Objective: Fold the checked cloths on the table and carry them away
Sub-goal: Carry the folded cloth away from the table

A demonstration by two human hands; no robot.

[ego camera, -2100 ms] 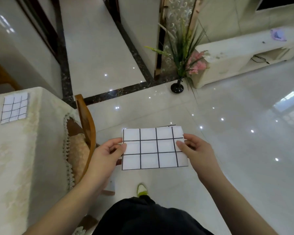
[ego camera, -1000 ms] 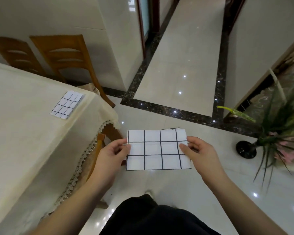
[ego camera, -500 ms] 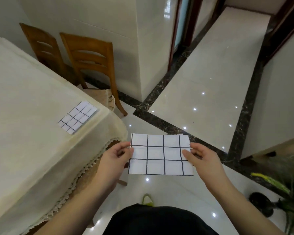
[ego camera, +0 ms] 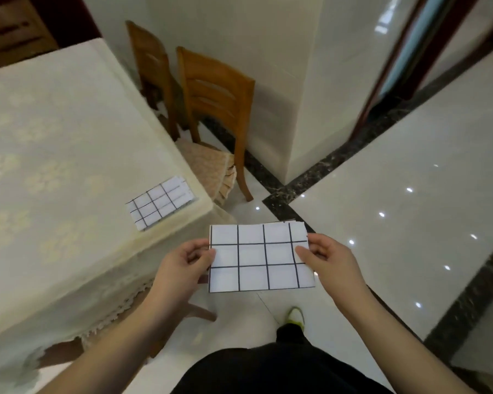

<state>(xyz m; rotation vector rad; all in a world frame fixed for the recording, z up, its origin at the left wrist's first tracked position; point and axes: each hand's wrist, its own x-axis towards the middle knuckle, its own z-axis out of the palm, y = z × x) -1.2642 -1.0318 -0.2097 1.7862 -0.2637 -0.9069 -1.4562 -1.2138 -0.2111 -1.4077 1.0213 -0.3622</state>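
Since the earlier frame the view has swung toward the table [ego camera: 54, 132]. Left hand [ego camera: 180, 268] and right hand [ego camera: 329, 264] pinch the folded checked cloth [ego camera: 261, 258] by its ends, off the table; a second cloth [ego camera: 160, 203] lies near the corner. Keeping the held cloth level and both pinches firm should preserve the fold.

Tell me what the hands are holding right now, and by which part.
A folded checked cloth, held flat over the floor: left hand pinches its left edge, right hand pinches its right edge.
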